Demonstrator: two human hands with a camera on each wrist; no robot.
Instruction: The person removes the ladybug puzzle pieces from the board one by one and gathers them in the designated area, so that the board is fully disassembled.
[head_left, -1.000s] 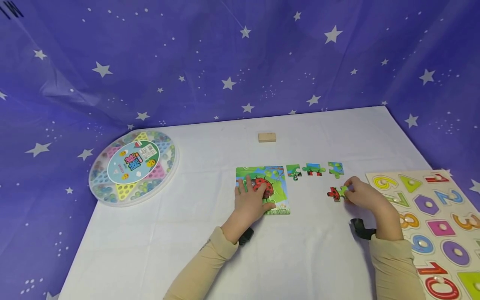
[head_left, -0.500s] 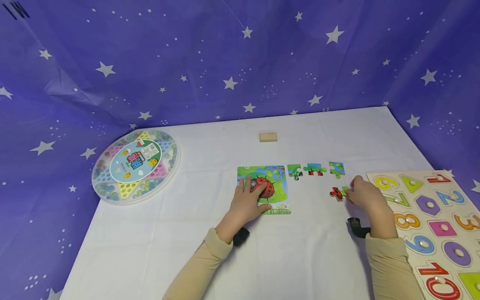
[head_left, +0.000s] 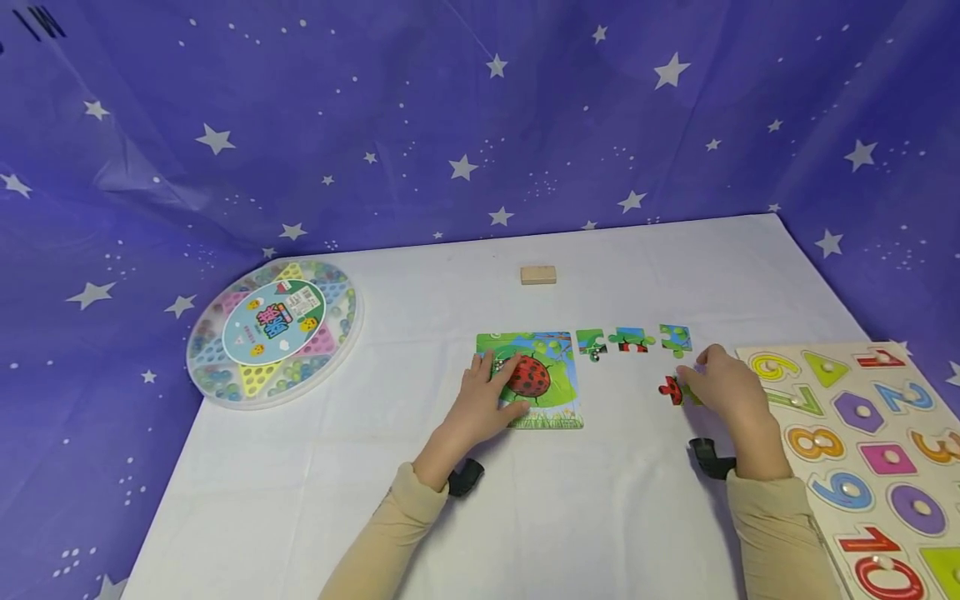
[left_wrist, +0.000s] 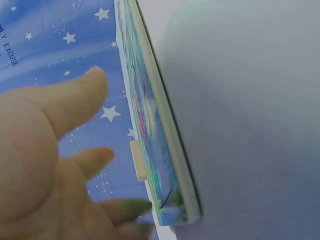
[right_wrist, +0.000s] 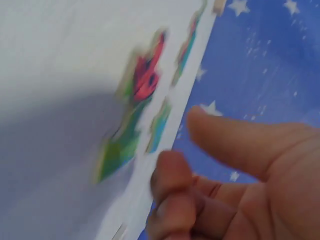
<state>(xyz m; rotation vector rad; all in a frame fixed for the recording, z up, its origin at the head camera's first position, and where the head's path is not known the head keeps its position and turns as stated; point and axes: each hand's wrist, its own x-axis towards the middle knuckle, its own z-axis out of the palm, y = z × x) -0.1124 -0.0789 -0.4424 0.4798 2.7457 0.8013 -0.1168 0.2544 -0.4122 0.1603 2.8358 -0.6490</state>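
Observation:
My left hand (head_left: 476, 404) rests with spread fingers over the left part of a square ladybug jigsaw puzzle (head_left: 536, 383). In the left wrist view the puzzle (left_wrist: 160, 130) is seen edge-on, beside the outstretched thumb and fingers. My right hand (head_left: 727, 387) hovers beside a red spotted jigsaw piece (head_left: 671, 390), partly covering the green piece joined to it. The right wrist view shows the thumb and loosely bent fingers apart, with the red piece (right_wrist: 145, 80) and green piece (right_wrist: 117, 155) lying clear of them. Nothing is between those fingers.
Loose jigsaw pieces (head_left: 632, 339) lie in a row right of the puzzle's top edge. A small wooden block (head_left: 538, 275) sits farther back. At the left is a round marble game case (head_left: 273, 333); a number-and-shape peg board (head_left: 896, 431) fills the right edge.
My left hand has slid left across the puzzle, uncovering more of the ladybug. My right hand has shifted slightly over the red and green pieces, covering more of the green one.

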